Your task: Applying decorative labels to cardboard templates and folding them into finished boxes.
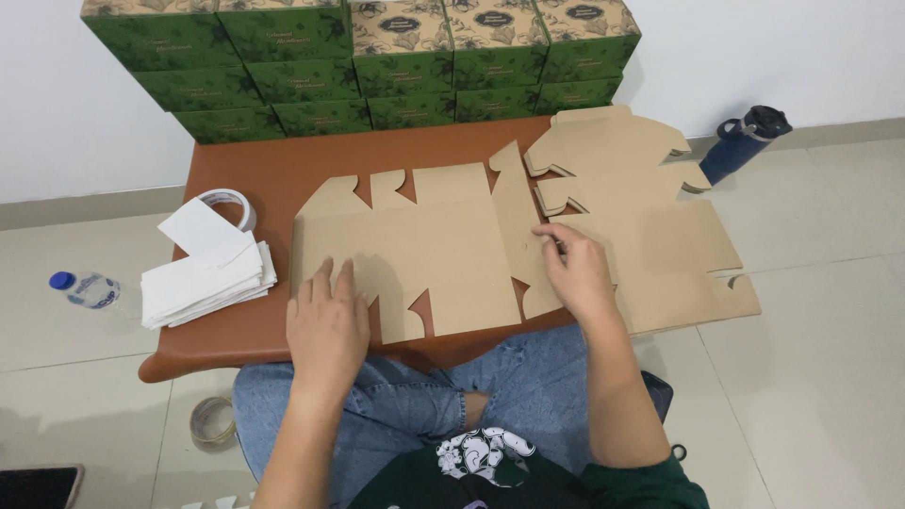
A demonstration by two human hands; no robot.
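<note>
2 hands on 1 flat brown box blank (pixel 415 250) mid-tabletop (pixel 236 325): left hand (pixel 327 325) pressing flat, grip released; right hand (pixel 575 269) pinching its edge. 1 pile of blanks (pixel 650 207) at 2 o'clock, white paper stack (pixel 203 278) and 1 tape roll (pixel 231 203) at 9, green boxes (pixel 377 66) stacked at 12, contents hidden.

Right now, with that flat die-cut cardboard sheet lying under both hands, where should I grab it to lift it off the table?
Take the flat cardboard blank by its near edge, coming from the person's side. That edge sits at the front lip of the brown table, so fingers could likely slip under it. The left hand already rests flat there; the right hand presses the right flap beside the stack of blanks, where overlap leaves less room.
</note>
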